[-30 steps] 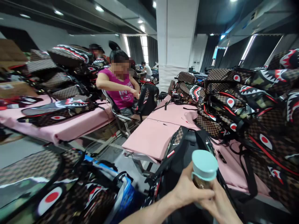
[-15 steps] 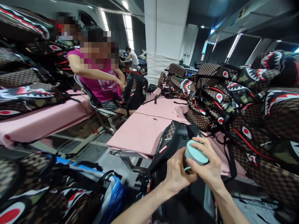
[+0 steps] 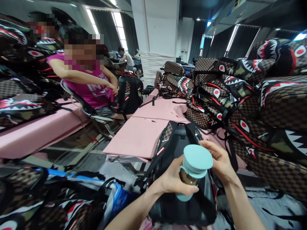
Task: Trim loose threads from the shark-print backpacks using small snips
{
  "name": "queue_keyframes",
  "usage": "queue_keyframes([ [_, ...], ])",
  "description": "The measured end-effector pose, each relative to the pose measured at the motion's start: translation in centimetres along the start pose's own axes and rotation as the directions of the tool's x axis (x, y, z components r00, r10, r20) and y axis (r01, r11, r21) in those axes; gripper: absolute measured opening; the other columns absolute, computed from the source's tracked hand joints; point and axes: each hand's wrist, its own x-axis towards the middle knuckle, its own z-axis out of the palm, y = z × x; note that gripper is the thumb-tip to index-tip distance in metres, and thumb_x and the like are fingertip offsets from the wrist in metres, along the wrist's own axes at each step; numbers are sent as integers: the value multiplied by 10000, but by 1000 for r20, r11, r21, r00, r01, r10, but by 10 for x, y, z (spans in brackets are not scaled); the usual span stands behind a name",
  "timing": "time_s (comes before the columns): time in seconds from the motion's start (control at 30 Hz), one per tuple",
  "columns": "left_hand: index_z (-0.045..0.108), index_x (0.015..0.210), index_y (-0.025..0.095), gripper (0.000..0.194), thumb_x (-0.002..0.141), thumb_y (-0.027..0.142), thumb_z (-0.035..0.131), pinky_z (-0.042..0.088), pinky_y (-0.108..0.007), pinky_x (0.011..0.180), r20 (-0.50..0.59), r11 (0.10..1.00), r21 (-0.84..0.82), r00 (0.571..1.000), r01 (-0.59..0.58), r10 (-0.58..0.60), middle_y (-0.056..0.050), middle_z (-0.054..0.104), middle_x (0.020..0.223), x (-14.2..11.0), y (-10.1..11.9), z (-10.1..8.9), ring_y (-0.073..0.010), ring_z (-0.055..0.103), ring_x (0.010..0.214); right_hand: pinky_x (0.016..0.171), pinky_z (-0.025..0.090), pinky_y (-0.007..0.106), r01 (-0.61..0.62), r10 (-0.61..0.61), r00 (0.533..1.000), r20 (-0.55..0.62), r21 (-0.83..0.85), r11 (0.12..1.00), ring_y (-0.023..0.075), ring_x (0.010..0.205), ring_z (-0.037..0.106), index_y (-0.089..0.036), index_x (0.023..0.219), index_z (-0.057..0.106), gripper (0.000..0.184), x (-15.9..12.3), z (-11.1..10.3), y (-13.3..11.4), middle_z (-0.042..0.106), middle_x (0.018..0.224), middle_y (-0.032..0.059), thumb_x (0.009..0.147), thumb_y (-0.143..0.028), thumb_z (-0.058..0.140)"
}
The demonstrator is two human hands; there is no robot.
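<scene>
A bottle with a teal lid (image 3: 198,156), a see-through brownish body (image 3: 187,177) and a teal base is held upright, slightly tilted, over a black backpack (image 3: 184,209). My left hand (image 3: 176,179) wraps around its body, thumb across the front. Beside the lid's right edge is my right hand (image 3: 220,161), its fingers apart and loosely bent; the lid hides part of them, so whether they touch it is unclear. The backpack lies with its strap side up in front of me, its far end on the pink table (image 3: 131,137).
Shark-mouth checkered backpacks (image 3: 223,92) are heaped along the right. More bags (image 3: 59,204) fill the lower left beside blue plastic (image 3: 120,195). A pen (image 3: 150,120) lies on the table. A co-worker in a magenta shirt (image 3: 83,86) sits at left near another backpack (image 3: 130,92).
My right hand has moved off the top of the lid to its right side. The bottle now stands more upright, with its body showing. The view has turned a little to the right.
</scene>
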Motion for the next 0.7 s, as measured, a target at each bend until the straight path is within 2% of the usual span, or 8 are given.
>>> queue_keyframes([
  [0.03,550,1073,116,579,547,268,739,433,-314,847,-6,1000,6,1000,5,-5,-62,620,983,0,-1,0,-201,547,888,814,490,323,-15,15,1000,6,3,1000,230,965,601,-240,1196,537,557,-4,-1,2,622,1082,83,712,-471,690],
  [0.07,543,1078,115,587,545,267,736,440,-306,822,-16,1000,8,1000,14,-14,-58,620,965,1,-2,1,-195,547,870,858,470,332,-24,24,999,25,1,1000,240,1024,574,-242,1231,514,613,-8,-1,4,594,1144,86,705,-511,678],
  [0.13,530,1083,116,595,539,248,732,448,-284,774,-37,999,7,999,34,-34,-47,616,933,2,-5,3,-177,546,834,927,424,343,-34,36,999,36,-38,999,259,1112,514,-252,1314,428,811,-12,2,2,521,1251,85,621,-549,724],
  [0.2,522,1080,122,584,546,236,728,449,-272,755,-49,999,5,998,46,-46,-41,612,927,4,-7,6,-165,547,819,926,420,331,-44,43,999,-7,-110,993,256,1096,517,-255,1339,387,927,-14,7,-1,502,1261,78,543,-491,798],
  [0.27,515,1087,126,589,553,250,729,452,-285,773,-48,999,5,998,46,-46,-46,612,948,5,-9,8,-174,552,841,873,448,308,-53,45,997,-56,-143,988,238,1020,553,-238,1304,428,879,-14,12,-4,542,1193,73,541,-444,814],
  [0.47,498,1122,128,635,546,246,738,432,-319,857,-29,997,37,997,66,-65,-66,603,1024,2,-15,8,-200,543,922,807,471,291,-110,109,989,-103,3,994,219,928,587,-212,1226,479,761,-12,18,-4,613,1053,63,586,-506,768],
  [0.57,493,1121,127,635,545,244,733,439,-308,834,-36,996,25,996,85,-84,-65,607,1018,1,-17,8,-197,549,911,780,478,267,-94,91,979,-184,-7,996,212,902,594,-199,1141,533,726,-12,21,0,620,1018,59,534,-494,800],
  [0.7,506,1064,120,587,534,236,728,453,-291,789,-58,992,46,992,115,-112,-52,616,948,1,-19,9,-173,563,831,726,503,287,-86,104,949,-298,74,994,216,831,621,-185,1080,555,627,-11,30,8,647,934,67,591,-524,754],
])
